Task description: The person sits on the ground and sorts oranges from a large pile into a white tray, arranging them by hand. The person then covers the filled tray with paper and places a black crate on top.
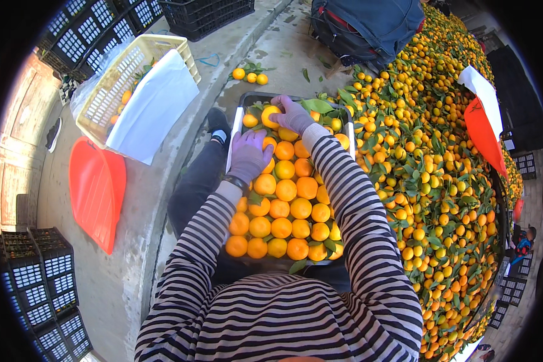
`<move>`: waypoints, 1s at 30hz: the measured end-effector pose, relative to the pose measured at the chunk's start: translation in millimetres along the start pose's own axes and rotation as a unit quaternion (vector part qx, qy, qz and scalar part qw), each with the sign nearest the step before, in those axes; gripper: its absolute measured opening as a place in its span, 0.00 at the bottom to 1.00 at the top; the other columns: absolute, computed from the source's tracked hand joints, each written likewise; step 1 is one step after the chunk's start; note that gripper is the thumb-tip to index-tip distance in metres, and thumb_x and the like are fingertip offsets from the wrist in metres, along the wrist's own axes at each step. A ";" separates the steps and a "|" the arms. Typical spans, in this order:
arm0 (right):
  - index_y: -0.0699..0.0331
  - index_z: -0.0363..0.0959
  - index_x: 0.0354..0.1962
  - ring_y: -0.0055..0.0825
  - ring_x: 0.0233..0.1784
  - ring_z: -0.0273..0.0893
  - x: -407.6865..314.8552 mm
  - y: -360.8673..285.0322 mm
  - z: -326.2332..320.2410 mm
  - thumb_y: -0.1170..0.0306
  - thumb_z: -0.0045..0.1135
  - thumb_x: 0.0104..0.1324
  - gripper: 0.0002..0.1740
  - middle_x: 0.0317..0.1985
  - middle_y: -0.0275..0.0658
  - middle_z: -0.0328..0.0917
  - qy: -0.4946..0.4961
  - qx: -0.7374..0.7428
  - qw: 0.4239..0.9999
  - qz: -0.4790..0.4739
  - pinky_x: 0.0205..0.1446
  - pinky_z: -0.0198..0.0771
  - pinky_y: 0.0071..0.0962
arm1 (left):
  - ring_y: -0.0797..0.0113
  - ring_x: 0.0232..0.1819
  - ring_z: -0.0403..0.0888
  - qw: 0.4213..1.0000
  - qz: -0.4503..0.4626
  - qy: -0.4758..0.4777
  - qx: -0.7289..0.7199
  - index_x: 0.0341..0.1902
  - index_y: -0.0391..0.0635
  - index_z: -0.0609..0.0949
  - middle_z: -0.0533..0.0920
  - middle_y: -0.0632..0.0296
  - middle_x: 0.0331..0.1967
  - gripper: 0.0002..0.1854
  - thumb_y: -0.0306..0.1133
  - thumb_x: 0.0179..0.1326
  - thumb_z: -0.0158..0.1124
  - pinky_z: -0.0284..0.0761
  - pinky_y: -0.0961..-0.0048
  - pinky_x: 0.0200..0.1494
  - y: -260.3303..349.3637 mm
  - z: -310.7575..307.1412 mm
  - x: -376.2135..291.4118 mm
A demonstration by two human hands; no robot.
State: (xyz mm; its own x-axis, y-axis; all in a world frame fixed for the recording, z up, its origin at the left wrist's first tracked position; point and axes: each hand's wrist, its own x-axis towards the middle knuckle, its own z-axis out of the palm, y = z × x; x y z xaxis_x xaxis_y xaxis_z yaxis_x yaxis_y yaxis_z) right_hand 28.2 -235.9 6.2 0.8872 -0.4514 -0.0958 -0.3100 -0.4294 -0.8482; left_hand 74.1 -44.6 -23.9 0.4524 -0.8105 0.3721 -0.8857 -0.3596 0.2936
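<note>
A black crate point(349, 118) with white lining along its sides rests before me, filled with rows of oranges point(285, 190) and some green leaves. My right hand point(294, 115), in a thin purplish glove, grips an orange point(270, 116) between thumb and fingers near the crate's far end. Just left of it, my left hand point(249, 154), gloved too, lies over the oranges at the crate's left side with its thumb apart; whether an orange is held beneath the palm is hidden. A large leaf point(317, 106) lies beside my right hand.
A huge heap of oranges with leaves point(434, 181) fills the right side. On the left are a cream plastic basket point(104, 104) with white paper point(156, 104) and a red scoop point(97, 190). Black crates point(40, 276) are stacked beyond. A person with a blue backpack point(371, 27) is ahead.
</note>
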 end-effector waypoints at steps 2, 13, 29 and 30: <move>0.54 0.72 0.54 0.38 0.55 0.73 15.8 11.0 5.6 0.61 0.65 0.55 0.28 0.48 0.44 0.78 -0.081 -0.106 0.990 0.049 0.59 0.66 0.31 | 0.61 0.52 0.75 1.000 -0.015 -0.008 -0.011 0.52 0.48 0.76 0.80 0.57 0.43 0.22 0.46 0.56 0.59 0.57 0.55 0.63 1.1 -1.7 0.4; 0.30 0.76 0.51 0.44 0.65 0.63 15.4 -2.0 10.7 0.48 0.47 0.65 0.18 0.57 0.37 0.72 -0.136 -0.313 0.940 0.001 0.68 0.58 0.44 | 0.54 0.49 0.76 0.999 0.016 -0.027 -0.019 0.62 0.40 0.69 0.80 0.50 0.46 0.33 0.43 0.54 0.61 0.65 0.60 0.56 -1.6 -6.6 3.4; 0.56 0.79 0.38 0.40 0.42 0.79 -183.5 108.7 -175.0 0.72 0.55 0.54 0.12 0.37 0.39 0.82 0.460 -0.239 0.838 -0.170 0.47 0.74 0.37 | 0.48 0.51 0.75 0.991 0.076 -0.103 0.033 0.62 0.38 0.70 0.78 0.45 0.47 0.28 0.38 0.59 0.55 0.66 0.58 0.56 -27.1 4.3 9.7; 0.62 0.78 0.42 0.34 0.39 0.80 -217.7 133.3 -211.1 0.73 0.52 0.61 0.12 0.38 0.43 0.82 0.532 -0.185 0.825 -0.048 0.45 0.74 0.29 | 0.47 0.51 0.75 0.991 0.088 -0.098 0.020 0.63 0.38 0.70 0.78 0.45 0.47 0.28 0.38 0.59 0.55 0.67 0.57 0.56 -28.0 3.8 9.7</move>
State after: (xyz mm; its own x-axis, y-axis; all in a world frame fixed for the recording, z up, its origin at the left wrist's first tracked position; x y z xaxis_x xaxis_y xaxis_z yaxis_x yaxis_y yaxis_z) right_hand -278.4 -360.0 23.9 0.1720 -0.7473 0.6418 -0.5135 -0.6240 -0.5890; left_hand 102.9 -44.2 -31.9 0.2660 -0.9350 0.2347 -0.9541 -0.2205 0.2027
